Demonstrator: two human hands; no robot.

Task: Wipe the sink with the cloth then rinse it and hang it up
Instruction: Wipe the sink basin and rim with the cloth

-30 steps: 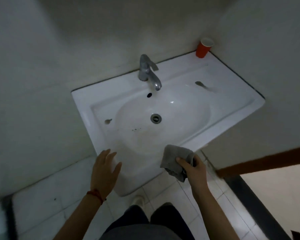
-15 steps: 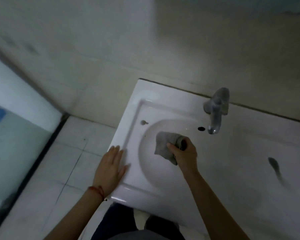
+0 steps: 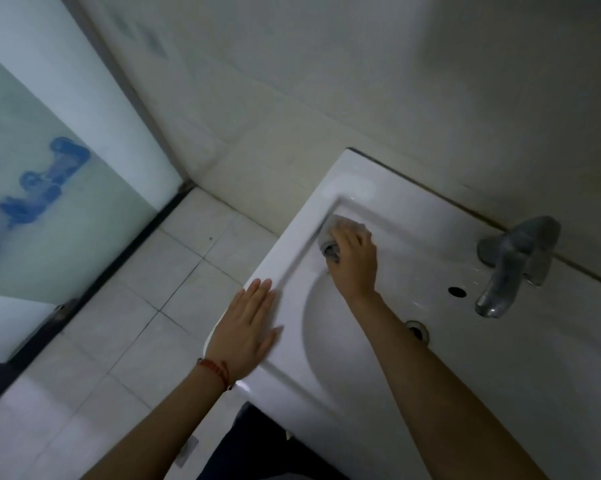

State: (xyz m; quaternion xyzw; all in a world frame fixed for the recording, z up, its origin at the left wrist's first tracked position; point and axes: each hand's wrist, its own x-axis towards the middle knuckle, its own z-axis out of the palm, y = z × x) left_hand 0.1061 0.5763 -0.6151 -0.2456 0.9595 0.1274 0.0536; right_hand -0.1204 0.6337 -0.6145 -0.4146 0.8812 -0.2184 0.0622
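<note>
The white ceramic sink (image 3: 406,216) fills the right half of the view. My right hand (image 3: 356,261) presses a bunched grey cloth (image 3: 330,242) into the sink's back left inner corner; most of the cloth is hidden under my fingers. My left hand (image 3: 247,334) lies flat, fingers together, on the sink's left rim and holds nothing. A grey metal tap (image 3: 514,261) stands at the back right, above the overflow hole (image 3: 456,291). The drain (image 3: 417,330) is partly hidden behind my right forearm.
A beige tiled wall (image 3: 327,81) runs behind the sink. A frosted glass panel (image 3: 42,188) with a blue pattern stands at the left on a dark floor track. Pale floor tiles (image 3: 146,282) lie between them. My dark trousers show below the sink's front edge.
My right hand moved the cloth from in front of the sink into the basin, then up to the back left corner. My left hand settled flat on the left rim. My view swung left.
</note>
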